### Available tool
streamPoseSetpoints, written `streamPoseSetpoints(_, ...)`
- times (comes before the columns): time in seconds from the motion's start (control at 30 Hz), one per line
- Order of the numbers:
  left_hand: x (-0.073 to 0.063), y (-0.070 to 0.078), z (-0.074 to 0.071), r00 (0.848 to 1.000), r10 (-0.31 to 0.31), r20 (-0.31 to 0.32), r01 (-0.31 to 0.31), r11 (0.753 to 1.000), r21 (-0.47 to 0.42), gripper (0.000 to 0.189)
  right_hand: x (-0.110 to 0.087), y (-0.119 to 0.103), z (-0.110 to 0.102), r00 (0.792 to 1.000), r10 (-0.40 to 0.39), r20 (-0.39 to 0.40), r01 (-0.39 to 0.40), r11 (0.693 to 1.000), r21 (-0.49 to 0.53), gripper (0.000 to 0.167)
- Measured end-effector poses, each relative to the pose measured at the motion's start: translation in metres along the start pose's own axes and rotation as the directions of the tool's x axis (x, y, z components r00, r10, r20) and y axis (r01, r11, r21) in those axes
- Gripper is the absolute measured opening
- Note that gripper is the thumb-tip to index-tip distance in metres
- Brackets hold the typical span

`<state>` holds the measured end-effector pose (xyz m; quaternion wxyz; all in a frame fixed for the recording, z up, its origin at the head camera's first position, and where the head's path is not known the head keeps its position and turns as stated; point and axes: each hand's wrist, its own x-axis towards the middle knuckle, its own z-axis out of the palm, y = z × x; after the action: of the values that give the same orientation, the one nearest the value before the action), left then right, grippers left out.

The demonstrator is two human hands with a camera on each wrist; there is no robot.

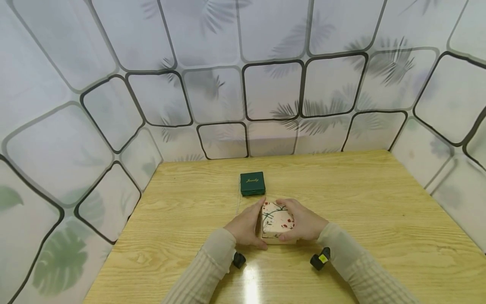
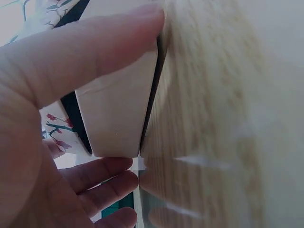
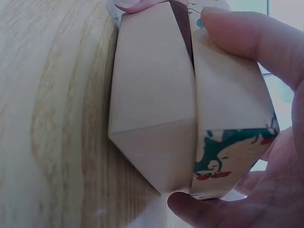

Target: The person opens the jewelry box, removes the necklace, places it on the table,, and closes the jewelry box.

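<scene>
A small cream box (image 1: 279, 241) sits on the wooden table, its lid (image 1: 277, 217) printed with red blossoms and green branches. My left hand (image 1: 248, 226) holds the box's lower part (image 2: 118, 114), thumb along the front side and fingers at the back. From the right, my right hand (image 1: 303, 221) grips the lid, with the thumb on its front side and a fingertip at its back. Both wrist views show a dark gap between lid and base, wider toward the left side, so the lid stands slightly tilted. The inside of the box is hidden.
Just behind the floral box is a dark green box (image 1: 252, 184) with gold lettering on top. A thin pale strand (image 1: 238, 198) lies along its left side. Patterned cloth walls (image 1: 273, 93) enclose the back and sides of the wooden table (image 1: 360, 202).
</scene>
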<state>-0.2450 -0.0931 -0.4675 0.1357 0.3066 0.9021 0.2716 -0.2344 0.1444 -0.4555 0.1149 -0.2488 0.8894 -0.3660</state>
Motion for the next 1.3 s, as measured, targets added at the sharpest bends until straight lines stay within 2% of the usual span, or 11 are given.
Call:
streamPoseSetpoints(0.13,0.000,-0.002,0.000,1.000,0.010,0.010,-0.010,1.000,-0.001,0.145,0.000,0.001,0.000,1.000,0.004,-0.002,-0.004,1.000,-0.010,0.108)
streamPoseSetpoints(0.37,-0.001,0.000,0.000,1.000,-0.016,0.011,0.016,1.000,-0.012,0.147,-0.001,0.002,-0.004,1.000,0.006,0.007,-0.006,1.000,-0.013,0.108)
streamPoseSetpoints(0.53,-0.003,0.002,-0.001,0.999,-0.035,0.019,0.033,0.998,0.057,0.137,-0.001,0.004,-0.008,1.000,0.006,-0.001,-0.006,1.000,-0.020,0.107)
streamPoseSetpoints(0.63,-0.002,0.002,-0.001,1.000,-0.015,0.019,0.014,0.996,0.086,0.129,-0.002,0.005,-0.010,1.000,-0.002,-0.001,0.002,1.000,-0.015,0.107)
streamPoseSetpoints(0.83,-0.002,-0.001,-0.001,1.000,0.020,0.010,-0.021,0.996,0.083,0.121,-0.002,0.005,-0.010,0.999,-0.023,0.026,0.023,1.000,0.000,0.109)
streamPoseSetpoints(1.07,-0.002,-0.001,-0.001,1.000,-0.008,0.017,0.006,0.996,0.094,0.116,-0.002,0.005,-0.010,0.999,-0.024,0.045,0.024,1.000,0.005,0.111)
streamPoseSetpoints(1.3,-0.003,0.002,0.000,0.999,-0.033,0.023,0.030,0.993,0.113,0.114,-0.004,0.004,-0.012,0.999,-0.020,0.026,0.020,1.000,0.003,0.110)
